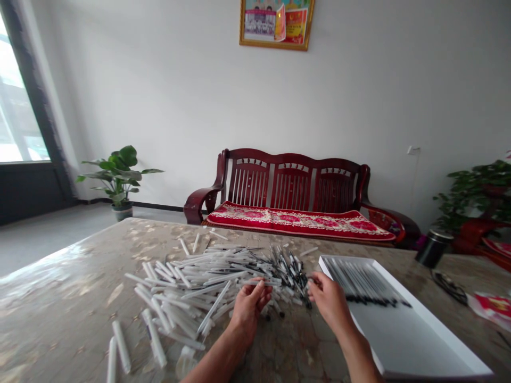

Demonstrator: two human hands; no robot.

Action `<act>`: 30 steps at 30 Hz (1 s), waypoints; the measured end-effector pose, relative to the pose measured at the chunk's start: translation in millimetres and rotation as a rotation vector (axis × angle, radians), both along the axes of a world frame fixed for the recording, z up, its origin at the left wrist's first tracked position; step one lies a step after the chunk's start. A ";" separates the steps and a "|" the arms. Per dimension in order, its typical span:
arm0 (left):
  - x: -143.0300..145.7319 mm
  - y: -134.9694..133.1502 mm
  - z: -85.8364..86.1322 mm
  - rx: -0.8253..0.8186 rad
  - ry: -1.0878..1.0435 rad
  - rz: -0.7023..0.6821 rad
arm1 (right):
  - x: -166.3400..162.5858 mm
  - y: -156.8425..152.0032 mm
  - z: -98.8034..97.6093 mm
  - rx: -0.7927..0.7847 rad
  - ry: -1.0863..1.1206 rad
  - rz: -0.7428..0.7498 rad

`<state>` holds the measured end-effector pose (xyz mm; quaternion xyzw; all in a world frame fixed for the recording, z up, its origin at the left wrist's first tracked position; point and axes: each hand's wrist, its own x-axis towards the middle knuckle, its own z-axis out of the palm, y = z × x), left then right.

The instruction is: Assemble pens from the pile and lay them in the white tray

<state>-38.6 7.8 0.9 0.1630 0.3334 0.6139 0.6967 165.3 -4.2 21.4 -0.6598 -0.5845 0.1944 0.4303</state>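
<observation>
My left hand (pixel 251 300) is closed around a translucent white pen barrel (pixel 265 282), which lies sideways between thumb and fingers. A short way to the right, my right hand (pixel 327 298) has its fingertips pressed together; whatever they pinch is too small to make out. Under and beyond both hands spreads a heap of white pen barrels (pixel 187 303). Black-tipped pen parts (pixel 289 268) lie at the heap's right side. Beside my right forearm is a shallow white box (pixel 423 340), with a row of black-capped pens (pixel 363 282) across its far part.
The patterned table (pixel 59 324) bears everything. At its right stand a black canister (pixel 433 248), a coiled dark cable (pixel 449 287) and a red and white packet (pixel 493 308). Past the table are a red wooden bench (pixel 293 183) and a potted plant (pixel 122 181).
</observation>
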 end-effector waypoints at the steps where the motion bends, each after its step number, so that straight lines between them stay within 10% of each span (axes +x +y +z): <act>1: 0.1 0.0 0.0 0.001 0.001 0.001 | -8.8 0.6 0.6 0.042 0.186 0.036; 6: 0.4 0.4 0.0 0.008 0.009 0.015 | -45.6 -1.2 0.3 0.106 0.609 0.103; 30: 3.2 -4.2 -2.4 0.289 0.236 0.014 | -61.9 -5.3 -14.3 -0.142 1.032 0.064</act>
